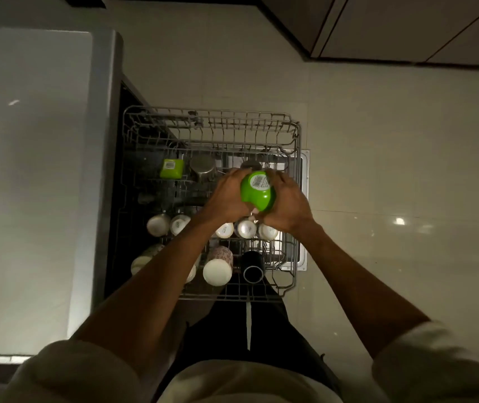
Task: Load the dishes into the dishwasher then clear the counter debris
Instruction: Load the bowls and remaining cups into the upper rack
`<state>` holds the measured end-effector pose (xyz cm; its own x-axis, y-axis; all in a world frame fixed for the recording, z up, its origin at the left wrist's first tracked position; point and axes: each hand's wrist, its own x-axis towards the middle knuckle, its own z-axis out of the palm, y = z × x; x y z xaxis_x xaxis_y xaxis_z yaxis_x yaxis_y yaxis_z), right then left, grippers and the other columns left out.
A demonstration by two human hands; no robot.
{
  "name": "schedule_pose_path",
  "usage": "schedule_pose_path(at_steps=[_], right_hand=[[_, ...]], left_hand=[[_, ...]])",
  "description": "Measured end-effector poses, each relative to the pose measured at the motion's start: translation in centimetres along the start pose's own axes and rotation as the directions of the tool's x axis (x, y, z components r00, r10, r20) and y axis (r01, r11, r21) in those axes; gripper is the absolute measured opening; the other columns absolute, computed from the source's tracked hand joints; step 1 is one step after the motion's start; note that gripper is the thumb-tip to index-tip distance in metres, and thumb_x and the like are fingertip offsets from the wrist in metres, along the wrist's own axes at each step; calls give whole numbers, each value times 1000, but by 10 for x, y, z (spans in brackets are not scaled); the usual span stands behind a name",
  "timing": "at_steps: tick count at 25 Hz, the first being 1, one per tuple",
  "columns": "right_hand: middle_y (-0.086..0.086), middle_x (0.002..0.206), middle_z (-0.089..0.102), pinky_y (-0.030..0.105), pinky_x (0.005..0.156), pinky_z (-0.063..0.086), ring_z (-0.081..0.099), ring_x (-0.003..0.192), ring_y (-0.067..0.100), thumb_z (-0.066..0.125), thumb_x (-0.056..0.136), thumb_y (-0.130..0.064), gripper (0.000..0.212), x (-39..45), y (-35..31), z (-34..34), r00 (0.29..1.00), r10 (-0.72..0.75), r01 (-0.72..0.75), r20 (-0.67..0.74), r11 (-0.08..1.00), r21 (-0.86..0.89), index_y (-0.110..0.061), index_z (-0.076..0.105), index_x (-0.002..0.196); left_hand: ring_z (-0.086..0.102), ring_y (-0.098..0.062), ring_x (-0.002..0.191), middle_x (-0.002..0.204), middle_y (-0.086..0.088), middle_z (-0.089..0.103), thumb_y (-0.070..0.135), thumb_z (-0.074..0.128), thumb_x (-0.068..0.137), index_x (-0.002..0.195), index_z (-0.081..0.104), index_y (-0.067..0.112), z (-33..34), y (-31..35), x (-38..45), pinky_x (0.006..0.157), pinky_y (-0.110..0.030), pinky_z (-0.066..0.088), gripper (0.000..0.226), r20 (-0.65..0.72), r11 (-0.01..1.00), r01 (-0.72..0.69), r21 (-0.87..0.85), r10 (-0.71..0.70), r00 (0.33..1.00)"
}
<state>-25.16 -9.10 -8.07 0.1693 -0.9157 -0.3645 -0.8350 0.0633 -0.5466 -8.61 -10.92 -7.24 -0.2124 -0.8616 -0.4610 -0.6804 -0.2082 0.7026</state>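
Cups (217, 269) are held upended in the rack (297, 158); a green, barcoded cup (257, 191) is gripped by both hands (228, 196) (289, 203)

The room is dim. Pale, glossy large-format floor tiles (392, 175) run across most of the view, with thin grout lines and 2 small bright reflections of a light on the right (400, 221). Along the left stands a smooth pale grey counter (28, 170) with a rounded edge, catching a soft glow and 1 small glint. At the upper right, the flat beige cabinet fronts (407, 24) meet the floor above a dark recessed plinth strip (407, 60), their doors divided by narrow dark seams.
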Motion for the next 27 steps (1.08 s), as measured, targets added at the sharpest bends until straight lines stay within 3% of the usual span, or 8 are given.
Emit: schedule_pose_path(at_steps=[3,7,12,14,16,21,24,27], right_hand=[[11,142,48,34,95,48,51,125,31,89,61,-47,112,44,19,2,998,70,-70,-2,997,-14,-12,33,151],[15,142,48,36,100,47,48,128,32,85,65,-51,110,99,40,11,994,104,-106,-34,993,-54,-7,32,151],[18,136,49,41,105,45,47,127,33,82,70,-49,107,149,61,31,987,157,-159,-27,980,-122,-3,28,150],[18,136,47,41,106,45,45,127,33,82,70,-47,107,159,66,38,984,176,-178,-29,975,-130,-2,26,150],[18,136,45,41,107,44,44,128,33,83,72,-44,103,170,73,43,979,201,-202,-22,975,-96,-2,27,149],[22,140,40,40,111,38,39,131,36,83,74,-35,106,179,80,57,980,197,-195,14,977,-89,2,19,151],[22,143,37,38,107,41,38,131,35,84,73,-32,109,171,85,60,986,164,-161,31,985,-66,1,18,153],[24,142,38,43,105,47,41,132,38,84,75,-23,104,172,89,61,985,169,-169,22,985,-33,-3,19,154]], left_hand=[[62,-21,110,124,-8,64,17,91,67,132,60,13,14,-15,37,97,-34,51,72,-64,996,48,-74,-52,997],[65,-21,109,125,-7,68,16,69,90,136,58,15,29,-22,85,97,-41,54,47,-97,986,115,-125,-127,987],[66,-22,99,124,-9,65,16,56,98,145,49,23,43,-30,138,83,-39,59,48,-53,971,184,-151,-194,980],[65,-13,88,121,-8,65,14,52,100,147,46,23,48,-31,150,73,-31,60,48,-34,966,211,-149,-219,975],[60,-6,77,116,-6,64,12,50,101,148,44,20,53,-32,159,63,-23,54,48,-2,961,239,-135,-242,970],[56,-12,67,109,-11,64,13,48,100,148,43,19,63,-36,167,46,-19,39,48,21,964,263,-30,-263,965],[61,-17,87,124,-14,63,16,51,99,148,43,17,70,-41,166,68,-24,50,50,7,960,277,-37,-277,961],[60,-26,114,140,-11,56,18,54,98,150,41,19,76,-47,165,93,-33,52,54,13,962,263,-71,-263,965]])
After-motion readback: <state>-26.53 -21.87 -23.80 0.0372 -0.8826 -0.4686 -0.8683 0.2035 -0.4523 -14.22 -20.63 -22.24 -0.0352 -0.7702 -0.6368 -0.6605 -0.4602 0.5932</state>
